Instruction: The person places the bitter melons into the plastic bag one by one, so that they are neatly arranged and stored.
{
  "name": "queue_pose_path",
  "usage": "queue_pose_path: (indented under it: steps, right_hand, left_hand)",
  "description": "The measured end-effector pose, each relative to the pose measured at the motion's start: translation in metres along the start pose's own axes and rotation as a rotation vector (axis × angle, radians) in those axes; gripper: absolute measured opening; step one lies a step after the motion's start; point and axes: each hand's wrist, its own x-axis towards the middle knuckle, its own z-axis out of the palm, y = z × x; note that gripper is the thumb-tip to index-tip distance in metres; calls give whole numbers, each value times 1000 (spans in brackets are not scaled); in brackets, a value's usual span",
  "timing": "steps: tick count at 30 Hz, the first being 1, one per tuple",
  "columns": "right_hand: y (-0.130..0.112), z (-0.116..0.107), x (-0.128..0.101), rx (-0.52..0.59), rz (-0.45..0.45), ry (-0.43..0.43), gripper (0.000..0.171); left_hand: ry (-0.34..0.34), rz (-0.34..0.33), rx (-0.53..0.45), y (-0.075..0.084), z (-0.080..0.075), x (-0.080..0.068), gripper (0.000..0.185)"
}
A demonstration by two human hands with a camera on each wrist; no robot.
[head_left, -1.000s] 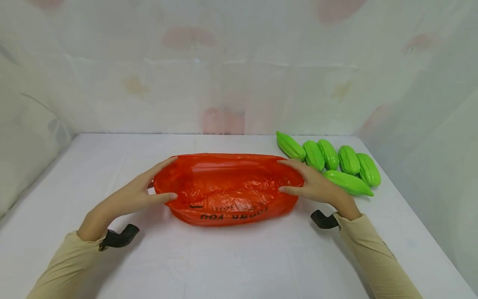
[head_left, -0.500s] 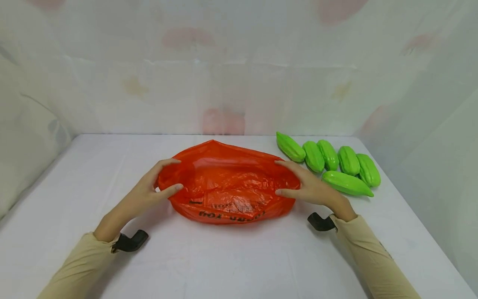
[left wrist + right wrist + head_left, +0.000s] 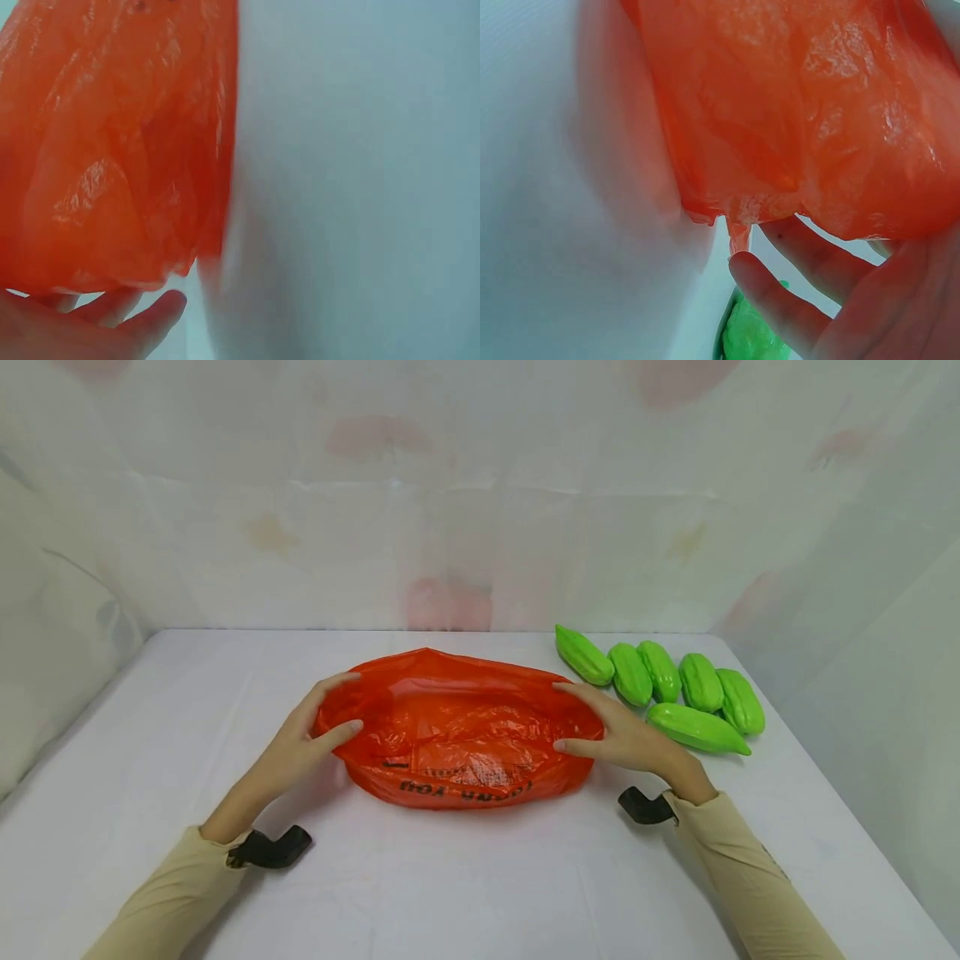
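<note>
1. Nearest, the printed front wall of the red plastic bag (image 3: 465, 718) is bowed outward; the mouth could be lost if either end were let go, as little stiffness is expected from thin film.
2. The bag is placed between both hands, over the white table (image 3: 480, 893). Its one end is touched by the left hand (image 3: 298, 743), thumb and fingers spread; no firm pinch is shown.
3. The other end is touched by the right hand (image 3: 626, 731), spread likewise; a loose strip (image 3: 739, 236) at its thumb could be snagged.
4. Farther off, six green pieces (image 3: 701, 682) are grouped; the closest could be knocked by the right wrist.
</note>
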Motion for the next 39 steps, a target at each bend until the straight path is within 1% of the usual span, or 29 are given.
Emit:
queue_pose_path:
  steps: [5, 10, 14, 20, 24, 30, 36, 39]
  right_hand:
    - [-1, 0, -1, 2, 9, -2, 80]
    - [-1, 0, 0, -1, 7, -2, 80]
    - [-1, 0, 0, 1, 1, -1, 79]
    - [-1, 0, 0, 3, 0, -3, 79]
    - [-1, 0, -1, 7, 5, -3, 79]
    - [-1, -1, -2, 8, -4, 3, 78]
    - [-3, -2, -1, 7, -8, 4, 78]
    - [-4, -2, -1, 5, -7, 3, 78]
  left_hand:
    - [10, -14, -55, -4, 0, -1, 60]
    - [2, 7, -73, -7, 2, -1, 58]
    - [-4, 23, -69, -7, 3, 0, 58]
    - [-19, 20, -54, -6, 2, 1, 59]
    - [-31, 36, -64, -10, 2, 2, 61]
    - [-31, 52, -48, -15, 2, 2, 62]
    - [-32, 44, -82, -11, 3, 1, 64]
    - [-26, 46, -75, -10, 3, 1, 66]
